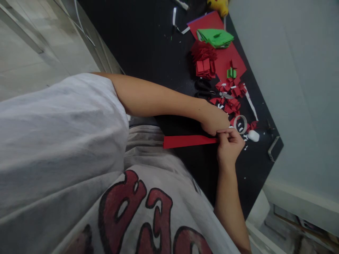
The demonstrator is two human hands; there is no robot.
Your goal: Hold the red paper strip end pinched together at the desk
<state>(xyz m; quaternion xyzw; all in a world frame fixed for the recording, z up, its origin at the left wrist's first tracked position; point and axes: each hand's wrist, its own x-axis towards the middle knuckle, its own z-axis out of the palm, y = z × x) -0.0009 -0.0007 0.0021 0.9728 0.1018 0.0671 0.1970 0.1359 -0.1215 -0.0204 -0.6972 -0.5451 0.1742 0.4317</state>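
Observation:
A long folded red paper strip (pixel 189 141) stretches from my lap to my hands at the front edge of the black table. Coming from the upper left, my left hand (pixel 215 121) is curled closed over the strip's far end, its fingertips mostly hidden. My right hand (pixel 230 143) meets it from below, thumb and fingers pinched together on the same end. The two hands touch. Just beyond them are a tape roll (pixel 240 124), small white paper bits and folded red paper pieces (pixel 233 106).
Black-handled scissors (pixel 209 93) lie beside my left hand. Farther off are a stack of folded red paper (pixel 203 58), a green folded paper (pixel 215 37) and red sheets (pixel 235 58). A white case (pixel 253 136) and a phone (pixel 275 149) sit near the wall side.

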